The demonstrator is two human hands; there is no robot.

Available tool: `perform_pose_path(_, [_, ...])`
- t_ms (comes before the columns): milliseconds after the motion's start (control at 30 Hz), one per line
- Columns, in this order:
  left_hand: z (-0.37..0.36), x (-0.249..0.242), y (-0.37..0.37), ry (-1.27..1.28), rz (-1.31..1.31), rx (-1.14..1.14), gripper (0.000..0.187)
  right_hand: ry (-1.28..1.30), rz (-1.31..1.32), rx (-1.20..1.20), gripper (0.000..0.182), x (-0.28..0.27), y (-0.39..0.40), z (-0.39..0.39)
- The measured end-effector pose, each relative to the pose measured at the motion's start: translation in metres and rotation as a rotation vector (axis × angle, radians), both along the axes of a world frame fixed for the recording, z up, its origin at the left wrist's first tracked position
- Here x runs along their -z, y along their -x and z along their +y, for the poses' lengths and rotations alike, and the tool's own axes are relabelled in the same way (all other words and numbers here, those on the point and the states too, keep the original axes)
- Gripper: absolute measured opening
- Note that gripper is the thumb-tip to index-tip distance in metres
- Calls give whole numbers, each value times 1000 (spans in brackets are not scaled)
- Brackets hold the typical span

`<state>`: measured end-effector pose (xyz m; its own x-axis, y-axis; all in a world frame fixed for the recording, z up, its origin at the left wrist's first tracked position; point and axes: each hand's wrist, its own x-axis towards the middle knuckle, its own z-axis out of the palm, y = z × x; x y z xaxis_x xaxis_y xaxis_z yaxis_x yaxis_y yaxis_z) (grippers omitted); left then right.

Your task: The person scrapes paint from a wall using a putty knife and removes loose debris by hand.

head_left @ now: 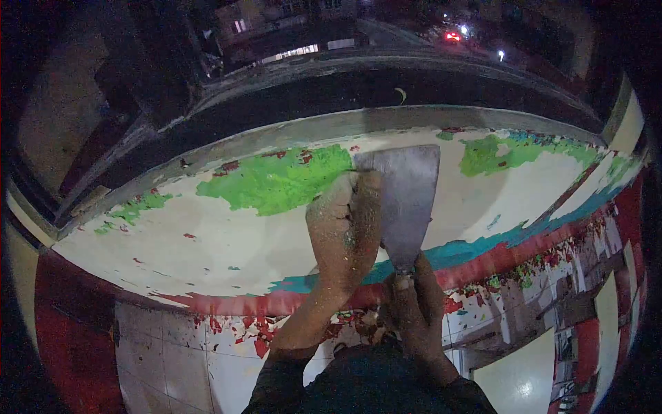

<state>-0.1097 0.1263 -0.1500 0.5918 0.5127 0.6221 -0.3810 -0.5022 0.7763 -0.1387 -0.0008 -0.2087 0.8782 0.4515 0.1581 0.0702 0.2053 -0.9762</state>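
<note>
A paint scraper (412,200) with a broad, worn grey metal blade stands almost upright in front of me. My right hand (412,307) is closed around its handle, low in the view. Against the left edge of the blade sits my left hand (345,221), its fingers curled in and dusted with pale specks. Its fingertips are partly hidden. Behind the blade runs a wide sill (248,241), mostly bare off-white with patches of green paint (276,181) and small red flecks. Teal paint (476,250) and red paint (483,270) line its near edge.
Red, green and white paint chips (258,338) litter the tiled floor (162,352) below the sill. A dark window track (331,93) borders the far side, with a night street and lights beyond. Pale, shiny panel-like surface (520,376) shows at lower right.
</note>
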Motion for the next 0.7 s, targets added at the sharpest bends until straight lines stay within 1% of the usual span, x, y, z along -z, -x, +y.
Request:
perform_pose_path(33, [0, -3, -1, 18, -8, 8, 28, -4, -16, 28, 42, 1, 1, 2])
perform_pose_path(133, [-2, 0, 0, 44, -17, 4, 29, 36, -44, -22, 42, -9, -2, -1])
perform_pose_path(233, [-3, -4, 0, 60, -10, -4, 32, 60, 29, 12, 41, -3, -1, -3])
perform_pose_path(267, [-4, -4, 0, 74, 1, -4, 33, 37, 9, -5, 41, -3, -2, 0])
perform_pose_path(333, [-5, -7, 0, 56, -10, -19, 30, -1, -19, -36, 41, -4, -5, 5])
perform_pose_path(433, [-3, 1, -1, -16, -43, -36, 29, 76, 95, -37, 43, -17, 0, -6])
perform_pose_path(467, [-2, 3, -2, -46, -60, -39, 30, 56, 77, -34, 42, -15, -1, -3])
perform_pose_path(567, [-3, -4, -2, 27, -32, -35, 30, 33, 32, -22, 41, -8, -2, -1])
perform_pose_path(633, [-7, -5, 5, 121, 54, 17, 31, 45, -14, -17, 38, -11, -1, -6])
perform_pose_path(667, [-8, -6, 7, 163, 96, 45, 31, 43, 13, -13, 38, -11, 0, -5])
perform_pose_path(700, [-5, -6, 5, 103, 51, 16, 31, 42, 35, -11, 38, -11, 0, -5])
